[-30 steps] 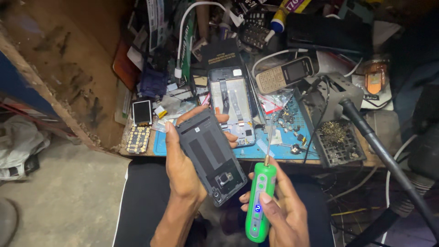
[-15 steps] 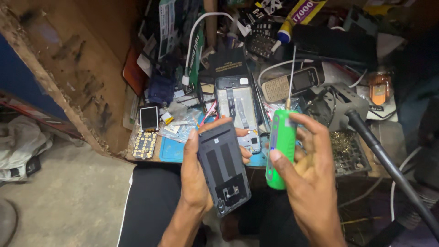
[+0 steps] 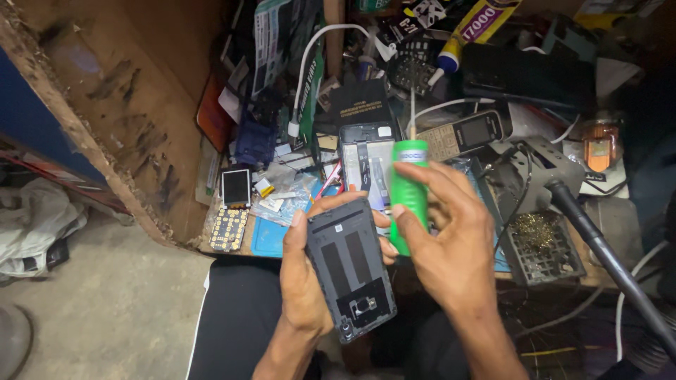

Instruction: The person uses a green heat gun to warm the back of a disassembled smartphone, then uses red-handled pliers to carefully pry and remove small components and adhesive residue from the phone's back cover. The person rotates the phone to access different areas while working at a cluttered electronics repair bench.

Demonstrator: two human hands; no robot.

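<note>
Phone back cover (image 3: 350, 267), dark grey with its inner side facing up, is lying in the left hand (image 3: 310, 281), whose fingers are wrapping around its edges, thumb along the left side and fingertips showing at the right edge. Just right of it, the right hand (image 3: 451, 239) is holding a green cylindrical tool (image 3: 409, 193) upright, fingers closing around its body (a thin metal tip is sticking up from its top). The tool's lower end is sitting just beside the cover's right edge; whether they are touching cannot be told.

Beyond the fingers, on the cluttered desk (image 3: 267, 239), an opened phone (image 3: 367, 165) is lying with its insides exposed. Farther right of the right hand, a small black grid tray (image 3: 542, 246) is holding a tangle of brass-coloured wire wool. To the left of the left hand, a small screen module (image 3: 236, 188) is resting above a keypad board (image 3: 229, 229). A keypad phone (image 3: 461, 134) is lying beyond the green tool.
</note>
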